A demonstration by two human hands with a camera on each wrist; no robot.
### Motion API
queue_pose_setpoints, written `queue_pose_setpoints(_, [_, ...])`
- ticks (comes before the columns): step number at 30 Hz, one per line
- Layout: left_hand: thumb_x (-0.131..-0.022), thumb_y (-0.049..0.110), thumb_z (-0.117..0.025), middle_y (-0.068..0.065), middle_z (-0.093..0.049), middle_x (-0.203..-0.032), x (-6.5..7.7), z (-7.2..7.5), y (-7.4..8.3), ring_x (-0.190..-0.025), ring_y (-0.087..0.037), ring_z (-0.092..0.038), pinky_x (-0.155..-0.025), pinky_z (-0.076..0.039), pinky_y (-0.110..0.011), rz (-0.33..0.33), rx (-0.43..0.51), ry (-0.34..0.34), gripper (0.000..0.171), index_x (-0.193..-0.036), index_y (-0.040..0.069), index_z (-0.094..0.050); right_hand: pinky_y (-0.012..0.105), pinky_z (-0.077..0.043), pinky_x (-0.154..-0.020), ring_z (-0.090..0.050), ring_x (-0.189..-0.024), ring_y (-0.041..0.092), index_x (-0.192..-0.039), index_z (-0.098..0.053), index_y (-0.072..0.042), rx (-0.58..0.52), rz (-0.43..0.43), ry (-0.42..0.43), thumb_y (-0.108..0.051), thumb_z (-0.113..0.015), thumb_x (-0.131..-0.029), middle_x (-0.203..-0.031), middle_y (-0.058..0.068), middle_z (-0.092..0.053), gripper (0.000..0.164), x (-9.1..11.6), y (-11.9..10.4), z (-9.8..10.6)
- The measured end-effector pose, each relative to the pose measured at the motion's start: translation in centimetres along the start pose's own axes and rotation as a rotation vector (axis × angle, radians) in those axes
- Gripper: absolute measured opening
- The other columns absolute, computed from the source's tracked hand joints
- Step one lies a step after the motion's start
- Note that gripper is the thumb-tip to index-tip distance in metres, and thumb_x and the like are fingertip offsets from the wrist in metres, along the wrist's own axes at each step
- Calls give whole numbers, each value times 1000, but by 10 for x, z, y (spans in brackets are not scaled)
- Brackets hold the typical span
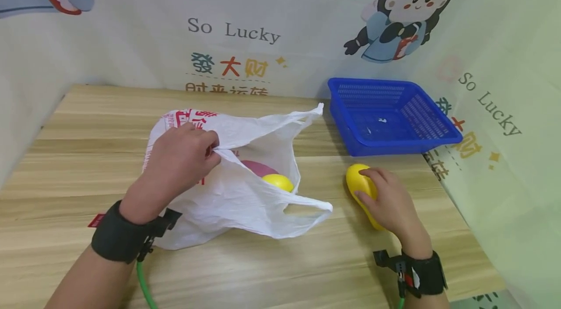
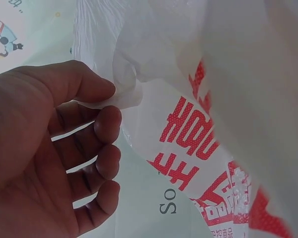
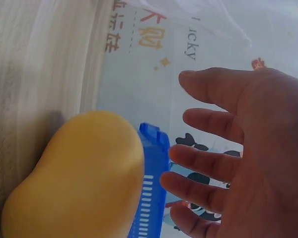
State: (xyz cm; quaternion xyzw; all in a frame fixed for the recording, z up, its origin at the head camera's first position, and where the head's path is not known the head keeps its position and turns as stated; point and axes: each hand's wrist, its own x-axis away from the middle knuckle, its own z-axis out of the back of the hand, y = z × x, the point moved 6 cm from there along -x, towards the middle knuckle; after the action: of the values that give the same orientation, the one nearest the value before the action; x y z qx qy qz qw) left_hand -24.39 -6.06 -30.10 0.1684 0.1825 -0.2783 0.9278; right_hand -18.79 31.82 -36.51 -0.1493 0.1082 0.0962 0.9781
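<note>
My left hand (image 1: 181, 155) pinches the rim of a white plastic bag (image 2: 154, 119) with red printing between thumb and forefinger. The bag (image 1: 206, 202) lies on its side, its mouth toward the right. Inside show a purple rounded thing (image 1: 258, 168) and a yellow lemon-like thing (image 1: 278, 182), both partly hidden by the plastic. My right hand (image 1: 392, 202) hovers over a smooth yellow mango-like fruit (image 1: 357, 180) on the table. In the right wrist view, that hand (image 3: 258, 153) has its fingers spread and a gap separates it from the yellow fruit (image 3: 84, 173).
A blue plastic basket (image 1: 394, 145) stands at the back right of the wooden table (image 1: 263, 275), with small white scraps on its floor. Printed cloth (image 1: 144, 31) hangs behind and beside the table. Green cables (image 1: 143, 284) run from the wrist straps.
</note>
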Motion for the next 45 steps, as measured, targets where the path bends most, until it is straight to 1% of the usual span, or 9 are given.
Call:
queue_pose_setpoints(5, [-84, 7, -72, -2, -57, -61, 1, 1, -1, -64, -23, -48, -57, -38, -32, -3, -7, 4, 4, -83, 3, -72, 64, -41, -101, -53, -121, 51, -129, -62, 4, 15, -32, 41, -16, -82, -85, -133, 29, -56, 53, 4, 6, -1])
queue_pose_setpoints(8, [-84, 7, -72, -2, -56, -61, 1, 1, -1, -64, -23, -48, -57, -38, -32, -2, -10, 2, 4, -83, 3, -72, 68, -35, -104, -48, -125, 54, -132, -60, 3, 10, -74, 36, -20, -85, -82, -139, 32, -51, 60, 8, 11, -3])
queue_pose_setpoints(11, [-84, 6, -71, -1, -56, -60, 2, 2, -2, -64, -23, -48, -57, -38, -32, 4, -12, -3, 4, -82, 3, -71, 72, -34, -102, -44, -127, 57, -137, -55, 3, 5, -113, 22, -25, -85, -82, -143, 34, -45, 69, 11, 16, -7])
queue_pose_setpoints(16, [-84, 6, -71, 0, -54, -59, 3, 1, -3, -64, -23, -48, -56, -37, -32, 15, -12, -11, 3, -82, 4, -71, 72, -42, -94, -44, -125, 59, -146, -45, 4, 4, -178, -29, -31, -83, -83, -144, 36, -40, 82, 12, 24, -16])
queue_pose_setpoints(21, [-84, 6, -71, 0, -55, -60, 3, 1, -4, -65, -23, -49, -56, -37, -32, 22, -7, -21, 3, -82, 5, -70, 72, -47, -87, -46, -122, 59, -150, -37, 5, -5, -227, -69, -33, -82, -84, -142, 38, -40, 89, 13, 29, -22])
queue_pose_setpoints(26, [-84, 6, -70, 0, -54, -60, 2, 0, -3, -66, -23, -49, -56, -37, -32, 21, -3, -23, 3, -82, 5, -70, 69, -49, -85, -54, -115, 55, -152, -33, 5, -26, -247, -98, -29, -81, -85, -138, 40, -43, 90, 15, 35, -26])
queue_pose_setpoints(29, [-85, 6, -69, 0, -54, -60, 2, 0, -3, -66, -24, -49, -57, -37, -32, 23, -2, -25, 3, -82, 5, -70, 67, -49, -87, -57, -113, 53, -153, -30, 7, -33, -251, -119, -24, -78, -87, -138, 41, -44, 87, 15, 39, -29])
queue_pose_setpoints(35, [-85, 7, -70, -1, -56, -61, 1, -2, -2, -67, -24, -50, -58, -39, -33, 25, -3, -32, 3, -84, 4, -72, 65, -48, -89, -55, -115, 51, -151, -33, 8, -48, -243, -113, -20, -73, -86, -138, 40, -46, 82, 14, 42, -31])
queue_pose_setpoints(45, [-85, 7, -70, -2, -59, -63, -1, -4, 0, -67, -24, -51, -59, -40, -33, 20, -3, -37, 4, -85, 5, -73, 65, -45, -94, -53, -119, 51, -150, -35, 8, -78, -199, -78, -18, -73, -84, -140, 38, -47, 80, 10, 35, -26])
